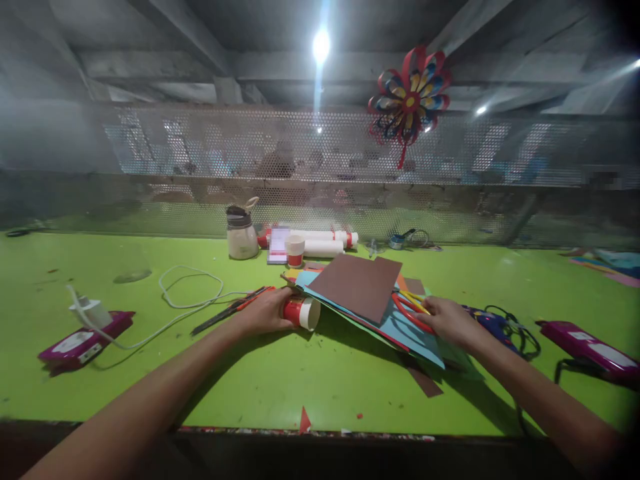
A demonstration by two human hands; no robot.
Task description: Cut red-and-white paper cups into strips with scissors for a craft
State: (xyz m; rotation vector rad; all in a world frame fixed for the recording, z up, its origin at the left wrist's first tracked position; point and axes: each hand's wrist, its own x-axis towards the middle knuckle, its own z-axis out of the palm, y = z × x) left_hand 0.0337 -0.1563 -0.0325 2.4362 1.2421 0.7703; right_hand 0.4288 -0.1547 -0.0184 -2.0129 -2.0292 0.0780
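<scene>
My left hand is wrapped round a red and white paper cup that lies on its side, its open end facing right. On the right, my right hand grips the orange-red handles of what look like scissors, beside yellow handles. Between the hands lies a tilted stack of coloured paper, with a brown sheet on top and a light blue sheet under it. Dark-bladed scissors with red handles rest left of my left hand.
Purple power strips lie at the left and right, with cables. Behind the paper stand a jar, another cup, a phone and white rolls. A red scrap lies near the front edge.
</scene>
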